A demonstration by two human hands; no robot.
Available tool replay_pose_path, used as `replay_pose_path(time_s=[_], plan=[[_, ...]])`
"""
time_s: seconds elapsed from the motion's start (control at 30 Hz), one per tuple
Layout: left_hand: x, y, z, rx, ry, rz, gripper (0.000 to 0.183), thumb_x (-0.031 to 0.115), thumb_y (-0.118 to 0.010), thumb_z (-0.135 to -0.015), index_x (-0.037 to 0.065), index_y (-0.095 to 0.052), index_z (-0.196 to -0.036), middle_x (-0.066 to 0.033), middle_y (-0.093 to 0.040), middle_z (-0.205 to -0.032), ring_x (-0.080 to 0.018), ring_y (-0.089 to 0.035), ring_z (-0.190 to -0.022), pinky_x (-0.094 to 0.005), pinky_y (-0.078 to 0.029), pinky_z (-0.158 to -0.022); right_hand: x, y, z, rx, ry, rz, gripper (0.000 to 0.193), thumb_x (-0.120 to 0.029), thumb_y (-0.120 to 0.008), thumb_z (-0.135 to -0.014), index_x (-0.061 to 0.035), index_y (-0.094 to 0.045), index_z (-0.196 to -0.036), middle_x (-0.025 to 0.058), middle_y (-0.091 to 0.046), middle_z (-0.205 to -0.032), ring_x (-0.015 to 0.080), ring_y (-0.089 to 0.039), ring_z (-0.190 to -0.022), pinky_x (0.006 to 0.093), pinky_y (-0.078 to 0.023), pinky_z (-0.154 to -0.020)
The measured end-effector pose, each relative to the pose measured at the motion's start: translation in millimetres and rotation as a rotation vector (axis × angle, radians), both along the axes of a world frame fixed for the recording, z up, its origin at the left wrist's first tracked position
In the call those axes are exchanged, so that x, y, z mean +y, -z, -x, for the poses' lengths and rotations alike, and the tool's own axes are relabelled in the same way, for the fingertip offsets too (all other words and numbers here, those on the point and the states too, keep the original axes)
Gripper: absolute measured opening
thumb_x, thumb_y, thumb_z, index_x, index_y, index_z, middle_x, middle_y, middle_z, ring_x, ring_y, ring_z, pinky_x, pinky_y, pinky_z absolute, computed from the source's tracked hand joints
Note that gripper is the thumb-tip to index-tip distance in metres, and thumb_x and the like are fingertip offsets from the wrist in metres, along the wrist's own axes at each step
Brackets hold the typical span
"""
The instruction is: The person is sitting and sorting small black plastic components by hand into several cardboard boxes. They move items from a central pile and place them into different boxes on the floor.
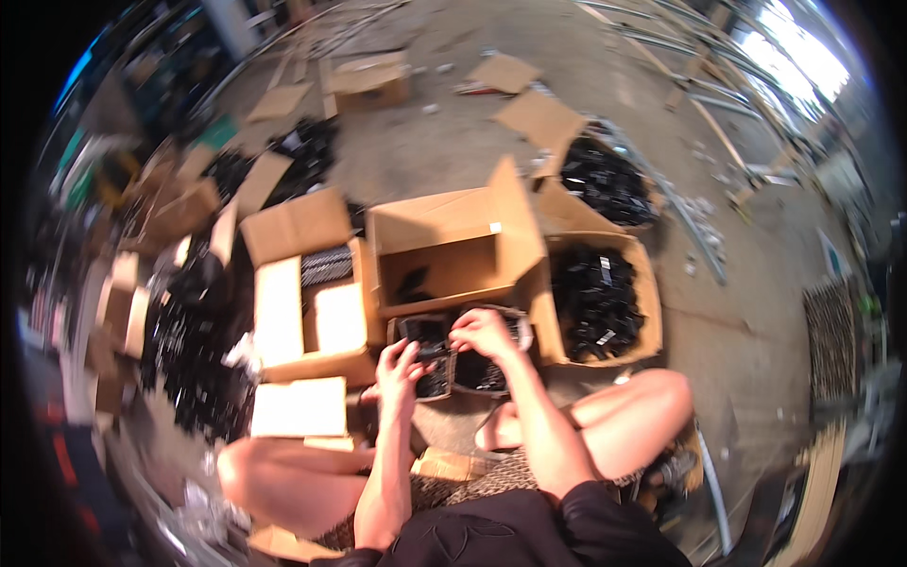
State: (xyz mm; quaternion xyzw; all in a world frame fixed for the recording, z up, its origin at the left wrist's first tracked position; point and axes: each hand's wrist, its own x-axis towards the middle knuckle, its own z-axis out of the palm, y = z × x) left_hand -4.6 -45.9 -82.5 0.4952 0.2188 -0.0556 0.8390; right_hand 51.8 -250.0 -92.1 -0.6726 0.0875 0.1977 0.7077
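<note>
left fingers [407, 356] and right fingers [467, 331] bend over 2 bins [437, 398] of black pieces [480, 374]; open or gripping, i cannot tell

L hand [397, 369] nr R hand [484, 334], fingers [462, 332] bent, both forearms [550, 425] fwd

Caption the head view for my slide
Bare left hand and right hand near small glossy black pieces, before a large open brown cardboard box.

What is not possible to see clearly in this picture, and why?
Head view: whether the right hand grips anything; fingers and blur hide it.
Head view: what, if anything, the left hand holds; too blurred.
Head view: bottom of the carton right of the hands; black pieces cover it.
Head view: far-left clutter; blurred.
</note>
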Motion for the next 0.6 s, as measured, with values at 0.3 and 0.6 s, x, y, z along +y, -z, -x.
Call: replay_pose_path(time_s=[0.3,0.6], plan=[[1.3,-19.8,5.6,-0.110,-0.063,-0.034,0.034,0.013,-0.068,-0.093,0.000,-0.049,-0.118,-0.0110,-0.065,-0.096,-0.0136,-0.065,-0.080,-0.0300,-0.061,-0.065,31.8,-46.4,3.2,-0.084,-0.116,0.067,0.016,-0.009,-0.070,-0.088,-0.0001,-0.070,-0.102,0.0029,-0.070,-0.086,0.0064,-0.061,-0.075,0.0216,-0.048,-0.068],[-6.5,-19.0,4.5,-0.233,0.000,-0.288,0.030,0.011,-0.067,-0.092,0.000,-0.052,-0.115,-0.0125,-0.064,-0.103,-0.0141,-0.063,-0.091,-0.0282,-0.056,-0.075,39.7,-47.1,-2.3,-0.046,-0.128,-0.030,0.021,-0.001,-0.074,-0.082,0.0016,-0.069,-0.102,0.0041,-0.071,-0.087,0.0080,-0.064,-0.076,0.0229,-0.052,-0.069]])
